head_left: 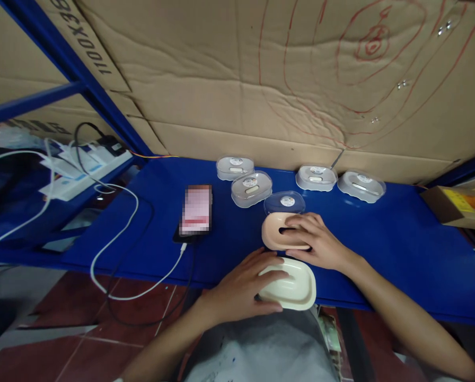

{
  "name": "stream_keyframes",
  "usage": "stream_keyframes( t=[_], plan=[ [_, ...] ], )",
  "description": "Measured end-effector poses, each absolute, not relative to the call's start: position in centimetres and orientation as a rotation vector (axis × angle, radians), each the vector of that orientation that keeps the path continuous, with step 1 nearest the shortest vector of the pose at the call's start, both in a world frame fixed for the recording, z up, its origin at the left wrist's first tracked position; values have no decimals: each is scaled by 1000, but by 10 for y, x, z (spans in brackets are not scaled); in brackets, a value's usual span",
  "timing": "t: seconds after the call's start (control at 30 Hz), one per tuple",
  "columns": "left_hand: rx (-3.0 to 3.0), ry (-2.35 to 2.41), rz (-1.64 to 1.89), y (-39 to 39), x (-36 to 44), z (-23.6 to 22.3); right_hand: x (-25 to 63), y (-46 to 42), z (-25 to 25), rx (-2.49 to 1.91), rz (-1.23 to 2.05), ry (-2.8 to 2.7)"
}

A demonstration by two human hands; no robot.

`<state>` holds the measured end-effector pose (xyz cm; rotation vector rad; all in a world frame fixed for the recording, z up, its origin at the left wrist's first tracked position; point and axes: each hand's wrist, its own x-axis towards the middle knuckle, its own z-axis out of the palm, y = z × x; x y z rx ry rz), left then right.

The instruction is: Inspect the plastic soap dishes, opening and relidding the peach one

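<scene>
Near the front edge of the blue table, a cream oval dish [297, 292] with a raised rim is in my left hand [249, 286]. My fingers lie over its left end, and the thumb is at its front side. Just behind it, my right hand [320, 241] holds a peach oval piece [271, 233] with a dark opening in its middle. The fingertips reach over that opening, while the thumb rests along the near side. A clear oval lid [284, 203] with a round sticker lies right behind the peach piece.
Several pale oval boxes with clear lids, such as one box [252, 190], line the back by the cardboard wall [205, 79]. A phone [196, 209] with a white cable [136, 207] lies left. A power strip [86, 172] is far left; a cardboard box [456, 207] stands right.
</scene>
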<state>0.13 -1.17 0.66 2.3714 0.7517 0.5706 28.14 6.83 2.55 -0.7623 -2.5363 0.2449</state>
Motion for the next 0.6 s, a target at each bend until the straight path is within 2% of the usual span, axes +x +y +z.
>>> stream_keyframes(
  t=[0.23,0.6],
  plan=[
    [2502,688,645,-16,5,3,282,67,25,-832,309,-2614],
    [2569,885,523,-14,9,7,280,69,29,-914,265,-2600]
  ],
)
